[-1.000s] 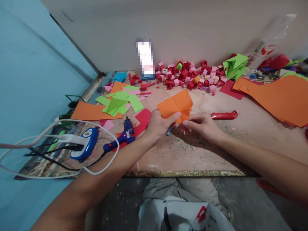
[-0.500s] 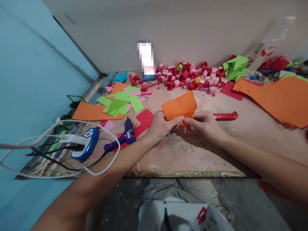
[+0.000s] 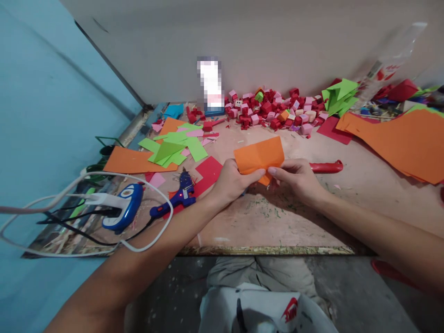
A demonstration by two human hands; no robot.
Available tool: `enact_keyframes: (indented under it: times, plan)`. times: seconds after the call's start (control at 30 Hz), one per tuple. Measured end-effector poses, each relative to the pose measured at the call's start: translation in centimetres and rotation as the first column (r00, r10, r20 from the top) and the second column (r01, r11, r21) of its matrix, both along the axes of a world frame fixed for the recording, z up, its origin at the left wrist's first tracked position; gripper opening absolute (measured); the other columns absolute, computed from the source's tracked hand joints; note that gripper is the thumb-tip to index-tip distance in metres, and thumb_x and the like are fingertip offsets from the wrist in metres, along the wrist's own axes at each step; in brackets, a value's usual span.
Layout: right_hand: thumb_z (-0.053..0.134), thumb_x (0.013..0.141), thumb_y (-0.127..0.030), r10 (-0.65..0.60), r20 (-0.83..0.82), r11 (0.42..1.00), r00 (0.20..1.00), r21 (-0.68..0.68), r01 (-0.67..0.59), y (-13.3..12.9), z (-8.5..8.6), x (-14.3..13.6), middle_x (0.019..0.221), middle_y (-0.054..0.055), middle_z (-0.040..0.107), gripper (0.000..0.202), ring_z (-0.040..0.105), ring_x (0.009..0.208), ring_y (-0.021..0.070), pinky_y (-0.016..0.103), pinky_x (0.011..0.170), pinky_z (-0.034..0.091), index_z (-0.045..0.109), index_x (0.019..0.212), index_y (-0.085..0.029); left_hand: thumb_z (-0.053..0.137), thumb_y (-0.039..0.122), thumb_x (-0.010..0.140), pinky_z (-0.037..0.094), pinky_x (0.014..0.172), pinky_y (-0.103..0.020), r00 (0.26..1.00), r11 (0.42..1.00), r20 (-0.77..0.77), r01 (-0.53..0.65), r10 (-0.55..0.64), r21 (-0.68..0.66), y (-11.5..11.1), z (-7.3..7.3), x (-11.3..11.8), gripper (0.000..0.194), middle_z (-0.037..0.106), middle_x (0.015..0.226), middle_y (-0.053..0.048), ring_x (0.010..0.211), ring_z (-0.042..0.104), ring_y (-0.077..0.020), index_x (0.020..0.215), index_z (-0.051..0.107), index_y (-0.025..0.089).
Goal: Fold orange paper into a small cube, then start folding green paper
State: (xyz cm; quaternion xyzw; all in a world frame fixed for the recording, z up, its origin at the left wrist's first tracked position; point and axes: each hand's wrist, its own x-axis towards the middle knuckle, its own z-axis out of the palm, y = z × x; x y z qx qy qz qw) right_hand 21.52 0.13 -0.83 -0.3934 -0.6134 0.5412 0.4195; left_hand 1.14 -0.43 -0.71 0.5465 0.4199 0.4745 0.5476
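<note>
Landmark: blue glue gun [image 3: 185, 194], lying on the table [image 3: 222, 233].
Orange sheet: held raised over the table, to the right of the glue gun; creased, underside not visible.
Left hand [image 3: 231, 181]: right of the glue gun; closed on the sheet's lower left, thumb on top.
Right hand [image 3: 299, 179]: farther right of the glue gun than the left; pinching the sheet's lower edge, thumbs just beside each other.
Red handle [image 3: 326, 167]: right of the glue gun, past the right hand, which hides its near end.
Red paper [image 3: 210, 172]: just beside the glue gun, right side.
Green slips [image 3: 169, 149]: behind the glue gun, overlapping in a loose pile.
Blue socket block [image 3: 134, 208]: left of the glue gun, plugs inserted.
Paper cubes [image 3: 266, 109]: heaped behind and right of the glue gun, mostly red and pink.
</note>
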Motion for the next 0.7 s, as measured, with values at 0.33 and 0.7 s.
enact_keyframes:
  times: [0.33,0.7]
  plan:
    - [0.083,0.093,-0.049,-0.051,-0.054,0.999,0.997,-0.017,0.050,0.09,-0.45,0.32,0.059,0.003,0.067,0.045,0.058,0.058,0.0167,0.032,0.061,0.044,0.072,0.060,-0.021,0.091,0.035,0.075,0.066,0.077,-0.033,1.000,1.000,0.018,0.010,-0.010,0.011,0.14,0.20,0.01,0.030,0.084,0.103,-0.013,0.084,0.079,-0.0231,0.096,0.081,0.016]
    - [0.082,0.094,-0.054,-0.034,-0.137,0.998,0.990,-0.064,0.025,0.05,-0.83,0.21,0.061,0.002,0.066,0.042,0.056,0.056,0.0157,0.031,0.056,0.040,0.076,0.069,-0.021,0.089,0.038,0.076,0.064,0.076,-0.031,0.999,1.000,0.035,-0.019,0.020,-0.003,0.28,0.19,-0.22,0.034,0.085,0.104,-0.010,0.085,0.079,-0.0218,0.099,0.082,0.015]
